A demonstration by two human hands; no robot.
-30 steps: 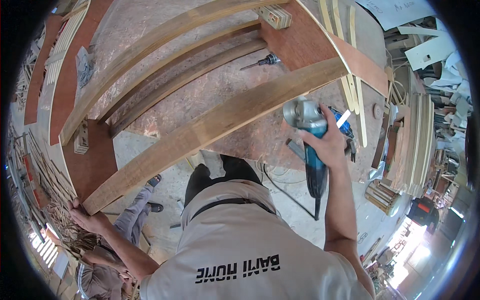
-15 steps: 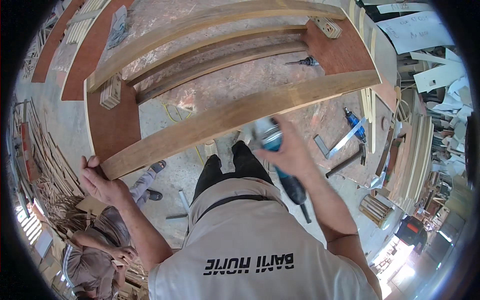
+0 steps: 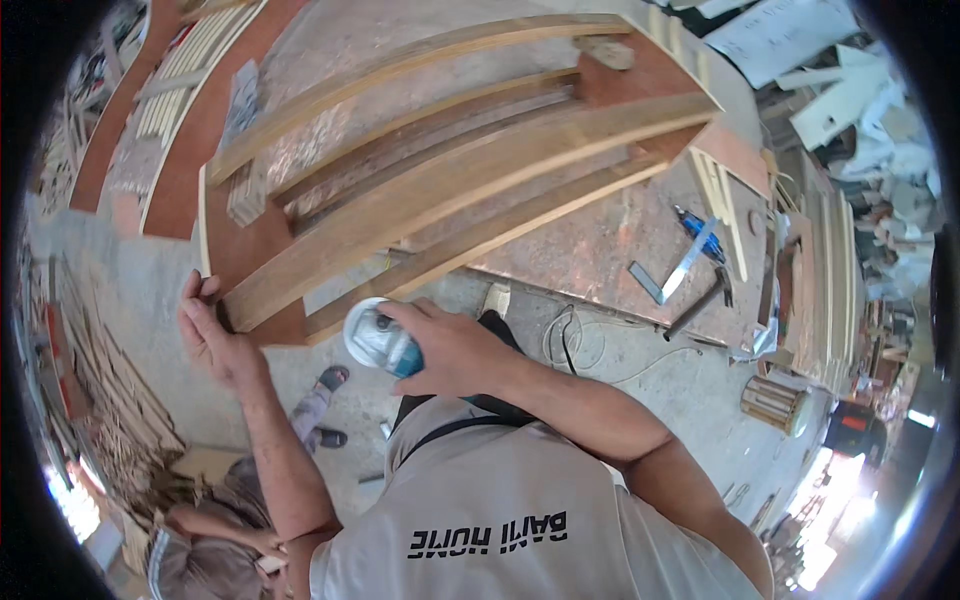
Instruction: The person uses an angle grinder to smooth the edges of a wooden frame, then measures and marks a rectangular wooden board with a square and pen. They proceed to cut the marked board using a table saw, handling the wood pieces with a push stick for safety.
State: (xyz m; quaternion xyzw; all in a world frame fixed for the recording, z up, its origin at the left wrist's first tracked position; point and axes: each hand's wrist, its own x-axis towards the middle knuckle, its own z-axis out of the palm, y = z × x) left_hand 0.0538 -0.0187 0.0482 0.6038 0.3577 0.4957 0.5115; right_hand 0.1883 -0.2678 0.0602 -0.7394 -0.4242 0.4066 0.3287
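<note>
My right hand [image 3: 455, 350] grips a teal power sander [image 3: 378, 340], its round white pad facing up just below the nearest curved wooden beam [image 3: 470, 185]. The tool's rear part is hidden behind my hand and chest. My left hand [image 3: 212, 335] lies with fingers spread against the left end of that beam, where it meets a reddish-brown end panel [image 3: 240, 260]. Several curved beams span between this panel and another panel [image 3: 640, 80] at the far right.
The frame rests on a brown workbench [image 3: 590, 250] carrying a steel square [image 3: 680, 268] and a blue-handled tool [image 3: 695, 225]. A cable [image 3: 570, 335] lies on the concrete floor. Another person [image 3: 210, 540] crouches at lower left by a pile of wooden strips [image 3: 110, 400]. Boards are stacked at right.
My right hand has carried the sander leftward and lower, from the right side of the frame to under the near beam. My left hand has stayed on the beam's left end.
</note>
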